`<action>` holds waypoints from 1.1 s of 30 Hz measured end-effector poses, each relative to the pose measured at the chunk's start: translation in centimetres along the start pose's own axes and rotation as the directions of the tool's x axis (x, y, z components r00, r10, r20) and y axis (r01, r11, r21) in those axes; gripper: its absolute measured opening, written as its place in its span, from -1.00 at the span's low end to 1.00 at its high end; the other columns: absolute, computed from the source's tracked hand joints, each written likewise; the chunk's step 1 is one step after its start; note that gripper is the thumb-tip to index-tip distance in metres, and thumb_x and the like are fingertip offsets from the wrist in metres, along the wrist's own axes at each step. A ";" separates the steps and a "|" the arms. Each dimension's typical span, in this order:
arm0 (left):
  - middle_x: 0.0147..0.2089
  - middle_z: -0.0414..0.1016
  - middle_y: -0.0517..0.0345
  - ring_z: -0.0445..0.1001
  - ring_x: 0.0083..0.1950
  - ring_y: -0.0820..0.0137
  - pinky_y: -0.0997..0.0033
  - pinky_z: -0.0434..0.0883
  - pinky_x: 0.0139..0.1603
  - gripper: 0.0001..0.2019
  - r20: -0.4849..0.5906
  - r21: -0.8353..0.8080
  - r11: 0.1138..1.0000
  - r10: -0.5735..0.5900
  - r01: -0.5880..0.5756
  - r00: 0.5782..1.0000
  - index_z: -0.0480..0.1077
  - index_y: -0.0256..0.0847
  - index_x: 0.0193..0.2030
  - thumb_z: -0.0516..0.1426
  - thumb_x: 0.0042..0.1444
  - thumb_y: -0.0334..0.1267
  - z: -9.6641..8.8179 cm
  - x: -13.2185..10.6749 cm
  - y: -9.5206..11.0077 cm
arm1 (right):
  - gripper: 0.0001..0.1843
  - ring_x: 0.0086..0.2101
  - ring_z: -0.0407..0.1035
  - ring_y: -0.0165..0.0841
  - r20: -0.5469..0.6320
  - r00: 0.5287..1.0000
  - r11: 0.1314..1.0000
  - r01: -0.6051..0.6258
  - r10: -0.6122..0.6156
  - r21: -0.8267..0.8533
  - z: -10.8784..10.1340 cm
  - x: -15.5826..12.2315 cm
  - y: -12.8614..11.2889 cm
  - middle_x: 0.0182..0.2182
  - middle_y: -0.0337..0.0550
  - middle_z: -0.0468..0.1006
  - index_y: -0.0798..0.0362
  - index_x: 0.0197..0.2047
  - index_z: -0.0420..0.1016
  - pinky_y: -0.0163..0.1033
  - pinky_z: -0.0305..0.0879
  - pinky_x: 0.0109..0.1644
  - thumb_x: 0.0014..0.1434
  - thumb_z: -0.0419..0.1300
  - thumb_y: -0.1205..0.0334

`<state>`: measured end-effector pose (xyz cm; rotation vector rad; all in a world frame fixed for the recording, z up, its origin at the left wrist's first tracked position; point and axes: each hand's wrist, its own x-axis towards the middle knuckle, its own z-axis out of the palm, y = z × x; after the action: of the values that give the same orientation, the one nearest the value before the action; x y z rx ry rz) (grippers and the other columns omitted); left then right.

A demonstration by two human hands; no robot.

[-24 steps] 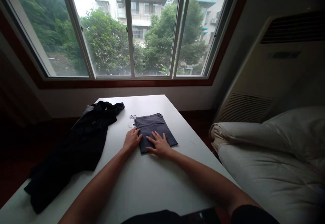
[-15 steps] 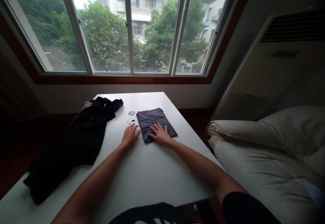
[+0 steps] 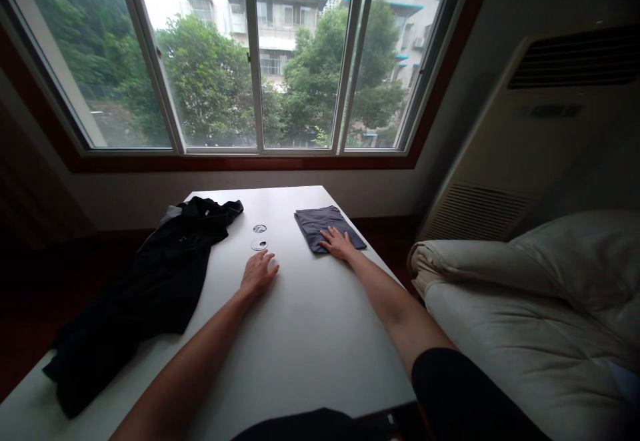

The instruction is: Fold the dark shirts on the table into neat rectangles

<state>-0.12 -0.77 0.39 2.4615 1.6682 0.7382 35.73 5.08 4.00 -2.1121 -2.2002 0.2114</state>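
A folded dark grey garment point(image 3: 325, 223) lies near the far right corner of the white table point(image 3: 300, 334). My right hand point(image 3: 340, 244) rests flat on its near edge, fingers spread and open. Near the middle of the table my left hand point(image 3: 257, 274) lies flat on the bare surface, fingers apart, holding nothing. Just beyond its fingertips sit two small round clear discs point(image 3: 259, 244).
A crumpled black garment point(image 3: 145, 287) sprawls over the table's left side and hangs off the edge. White bedding point(image 3: 525, 307) lies to the right of the table. A wide window point(image 3: 250, 61) and an air-conditioning unit point(image 3: 550, 134) stand beyond.
My right hand has slid the folded grey garment away from me and to the right, toward the far right corner. My left hand came off the garment and stays on the table.
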 end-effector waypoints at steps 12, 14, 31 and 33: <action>0.45 0.31 -0.03 0.22 0.47 0.11 0.04 0.11 0.47 -0.60 0.028 0.025 1.000 -0.004 0.004 1.000 0.46 -0.06 0.26 0.10 0.35 -0.06 -0.2 0.2 0.3 | -0.13 0.48 -0.37 0.11 -0.059 0.965 0.966 -0.254 0.256 0.049 0.9 -0.7 -3.1 0.55 0.11 -0.29 -0.11 0.60 -0.12 0.45 -0.35 0.39 0.40 -0.13 -0.35; 0.44 0.31 -0.03 0.23 0.47 0.11 0.04 0.11 0.47 -0.61 0.026 0.025 1.000 -0.006 0.005 1.000 0.47 -0.05 0.25 0.10 0.35 -0.06 -0.2 0.2 0.4 | -0.03 0.48 -0.43 0.15 -0.014 0.971 0.970 -0.239 0.240 0.045 1.2 -1.2 -3.3 0.55 0.12 -0.33 -0.12 0.60 -0.17 0.51 -0.37 0.36 0.32 -0.09 -0.45; 0.44 0.32 -0.05 0.23 0.47 0.10 0.04 0.10 0.48 -0.60 0.034 0.022 1.000 -0.003 0.003 0.999 0.47 -0.08 0.25 0.10 0.34 -0.10 -0.4 0.2 0.4 | -0.04 0.48 -0.53 0.14 0.057 0.954 0.952 -0.297 0.293 0.071 0.5 3.5 -2.7 0.55 0.09 -0.40 -0.20 0.60 -0.22 0.60 -0.55 0.30 0.32 -0.16 -0.47; 0.45 0.31 -0.06 0.23 0.47 0.09 0.04 0.10 0.49 -0.60 0.037 0.019 1.000 -0.006 0.005 0.999 0.46 -0.09 0.26 0.11 0.34 -0.10 -0.5 0.2 0.4 | -0.04 0.48 -0.53 0.15 0.057 0.952 0.950 -0.304 0.300 0.074 0.3 4.2 -2.5 0.55 0.10 -0.40 -0.19 0.60 -0.22 0.60 -0.55 0.30 0.32 -0.14 -0.47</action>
<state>0.08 -0.80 1.02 2.4663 1.6759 0.6757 33.02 9.15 3.90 -2.4103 -1.8420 0.3658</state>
